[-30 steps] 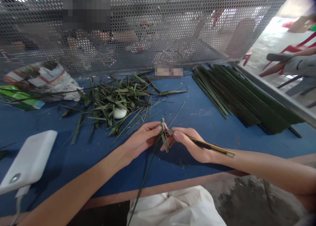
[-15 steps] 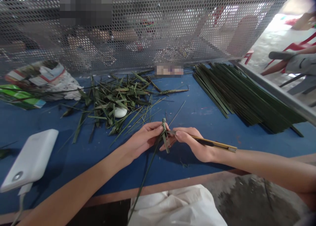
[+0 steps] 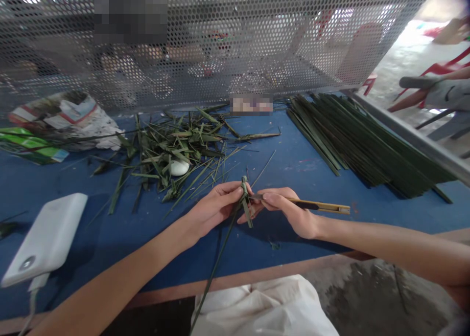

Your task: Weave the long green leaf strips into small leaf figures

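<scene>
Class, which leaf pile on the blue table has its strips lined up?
The right pile, beside the metal rail: its long strips lie side by side, while the left pile lies tangled.

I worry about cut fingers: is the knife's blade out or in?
Out: the blade shows as a grey strip beyond the right hand, pointing toward the leaf piece in the left hand. Contact is unclear.
</scene>
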A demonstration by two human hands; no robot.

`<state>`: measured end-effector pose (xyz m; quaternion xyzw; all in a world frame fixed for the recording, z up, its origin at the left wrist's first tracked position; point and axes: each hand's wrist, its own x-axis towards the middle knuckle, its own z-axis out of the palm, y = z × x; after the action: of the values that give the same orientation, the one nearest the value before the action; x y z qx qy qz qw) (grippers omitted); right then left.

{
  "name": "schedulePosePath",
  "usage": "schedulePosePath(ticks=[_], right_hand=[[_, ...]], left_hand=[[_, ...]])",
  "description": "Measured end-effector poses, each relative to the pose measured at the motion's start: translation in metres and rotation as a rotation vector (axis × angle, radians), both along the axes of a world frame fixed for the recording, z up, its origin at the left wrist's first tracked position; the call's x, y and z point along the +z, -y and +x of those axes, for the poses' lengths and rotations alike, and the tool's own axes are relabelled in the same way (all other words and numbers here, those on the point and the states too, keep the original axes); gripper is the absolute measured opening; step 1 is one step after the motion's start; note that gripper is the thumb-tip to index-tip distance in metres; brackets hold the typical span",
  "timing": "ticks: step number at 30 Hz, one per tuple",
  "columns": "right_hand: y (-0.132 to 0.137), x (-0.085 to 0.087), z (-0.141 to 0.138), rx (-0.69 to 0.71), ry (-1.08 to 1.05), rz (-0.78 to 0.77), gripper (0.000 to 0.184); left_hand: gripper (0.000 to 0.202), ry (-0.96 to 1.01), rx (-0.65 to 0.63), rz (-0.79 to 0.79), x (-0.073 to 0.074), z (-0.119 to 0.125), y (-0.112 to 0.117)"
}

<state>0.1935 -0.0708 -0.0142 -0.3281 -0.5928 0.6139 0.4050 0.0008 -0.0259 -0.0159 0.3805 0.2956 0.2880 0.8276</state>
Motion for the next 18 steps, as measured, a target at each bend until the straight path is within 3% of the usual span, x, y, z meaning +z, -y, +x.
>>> schedulePosePath(ticks=[9,11,16,18], right_hand=[[-0.001,0.007,0.001,-0.025,0.049,0.016,0.042],[-0.001,0.011,0.002,0.036,0.116,0.039,0.044],[0.003,0.017,0.006,0.348,0.175,0.095,0.048],[0.0,0.015,0.009,0.339,0.147,0.078,0.045]], left_hand=[[0.03,-0.036,0.014,0.048,0.004,0.0,0.002],[0.029,-0.036,0.014,0.07,0.004,0.0,0.001],[0.024,-0.045,0.099,0.125,0.005,-0.001,-0.005],[0.023,-0.071,0.134,0.131,0.006,-0.003,-0.008]])
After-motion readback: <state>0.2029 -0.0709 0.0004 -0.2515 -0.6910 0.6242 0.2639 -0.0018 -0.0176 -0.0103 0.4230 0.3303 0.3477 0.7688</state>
